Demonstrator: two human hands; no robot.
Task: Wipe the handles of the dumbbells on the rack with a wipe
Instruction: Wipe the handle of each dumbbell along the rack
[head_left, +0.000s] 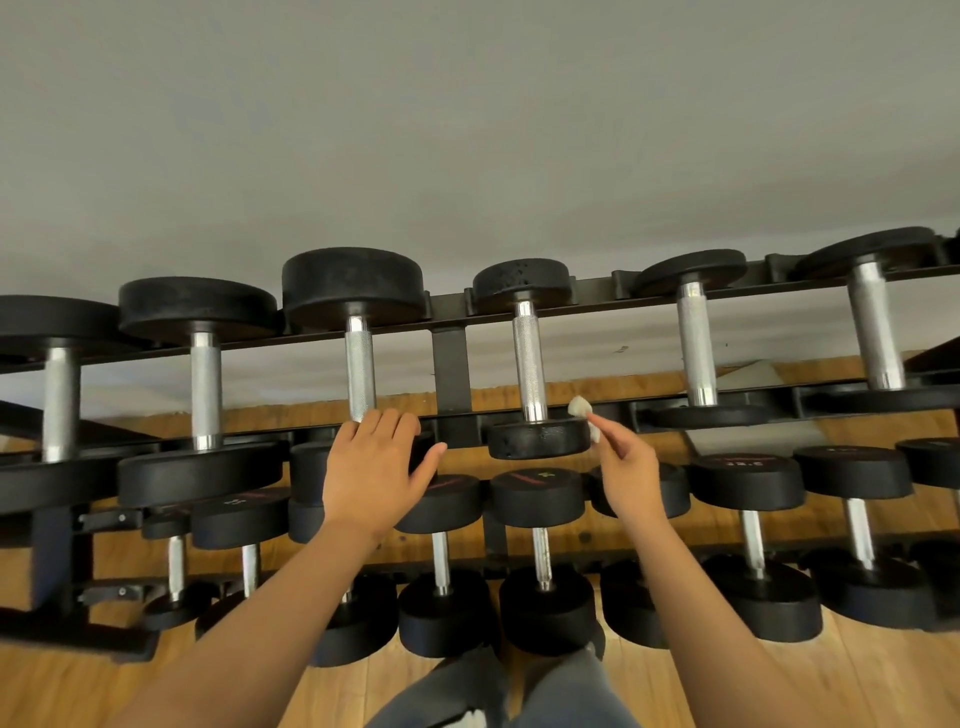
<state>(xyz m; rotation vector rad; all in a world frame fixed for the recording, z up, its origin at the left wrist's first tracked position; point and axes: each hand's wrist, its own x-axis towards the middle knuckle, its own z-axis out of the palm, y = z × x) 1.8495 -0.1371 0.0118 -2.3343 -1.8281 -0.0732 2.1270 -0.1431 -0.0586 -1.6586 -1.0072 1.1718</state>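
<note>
Rack (451, 358) is faced head-on: two tiers, dumbbells cradled with their bars running away from the viewer. Each knurled bar is thus left exposed between the rails and can be reached without anything being lifted.

Wipe (579, 406): small, white, crumpled. It is pinched between thumb and forefinger of the right hand (626, 475), with the remaining fingers loosely curled. It is held just beside the near end of the fourth handle (530, 358) on the top tier, above that dumbbell's near head (537, 439). Contact with the steel can't be confirmed; it looks just apart. The pinch is judged sensible, since a small wad kept at the fingertips can be pressed onto a narrow bar between two heads.

Left hand (376, 462): spread, thumb splayed to the right, laid over the near head of the third dumbbell at the foot of the third handle (360, 364). Nothing is pinched. It is judged to be a brace, either to steady the body or to stop that dumbbell rolling in its cradle.

Step in hand is judged to be the approach to the fourth handle.

Lower tier (540, 558) sits below and nearer. Its bars are partly screened by the upper heads and the forearms, so a lower reach would be needed there.

Risk: with a small wipe on rough knurling, snagging or a drop between the rails is possible.
</note>
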